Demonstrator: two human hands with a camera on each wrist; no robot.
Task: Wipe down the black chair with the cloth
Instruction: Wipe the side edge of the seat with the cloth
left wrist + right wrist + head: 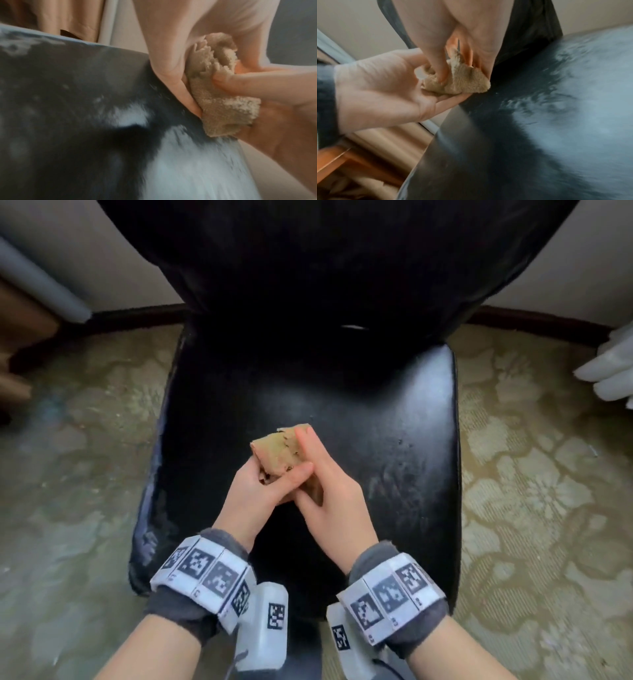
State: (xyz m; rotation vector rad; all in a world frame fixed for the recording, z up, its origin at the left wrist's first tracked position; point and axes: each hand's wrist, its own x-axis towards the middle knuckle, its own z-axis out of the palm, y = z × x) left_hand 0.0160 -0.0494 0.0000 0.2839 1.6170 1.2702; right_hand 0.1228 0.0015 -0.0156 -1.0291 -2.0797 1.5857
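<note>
Tan terry cloth (279,451), folded into a small pad, sits between your two hands above the middle of the seat (394,412) of the black chair (308,268). Your left hand (255,491) lies under it at the near-left, palm up, thumb curled over the top and pinching the near end; your right hand (329,491) closes on the right edge, index finger laid along the far-right side. In the right wrist view the cloth (462,82) rests on the left palm (382,92) while the right fingers (436,65) dig into its folds. The left wrist view shows the same pad (221,97) wedged between both hands, just beside the seat surface (68,108); whether it touches the leather you cannot tell.

The long axis of the pad runs from near-left to far-right, its free end pointing toward the backrest. The seat lies directly beneath the grip, and the backrest stands beyond it on the far side. Both hands are equally close to the cloth. Judged from this, the cloth is being refolded, and wiping calls only for pressing straight down. Pale scuffs mark the seat's near-left edge (150,508); patterned carpet (531,491) surrounds the chair
</note>
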